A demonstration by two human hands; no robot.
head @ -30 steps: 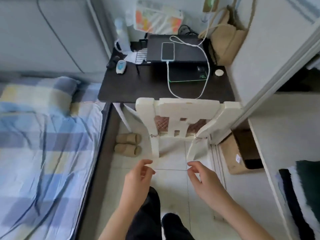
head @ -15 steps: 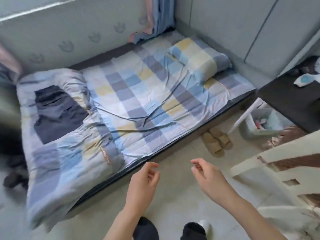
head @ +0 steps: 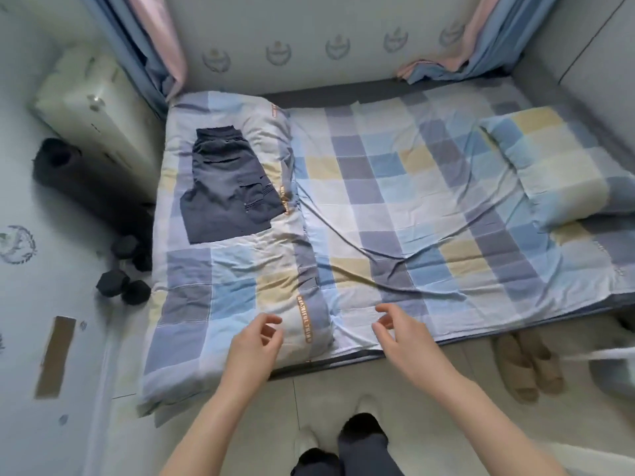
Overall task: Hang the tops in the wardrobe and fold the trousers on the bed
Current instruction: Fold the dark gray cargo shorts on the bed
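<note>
A pair of dark grey trousers lies folded on the rolled checked quilt at the left end of the bed. My left hand hovers over the quilt's near edge, fingers loosely curled, holding nothing. Over the near edge of the sheet, my right hand is likewise loosely curled and holds nothing. Both hands are well short of the trousers. No tops and no wardrobe are in view.
A checked pillow lies at the bed's right end. Left of the bed stand a white appliance, a dark rolled mat and black dumbbells. Beige slippers sit on the floor at the right. Curtains hang behind.
The view has swung from the desk and chair round to face the bed square on. Both hands stay raised in front of me, holding nothing, and are now over the bed's near edge.
</note>
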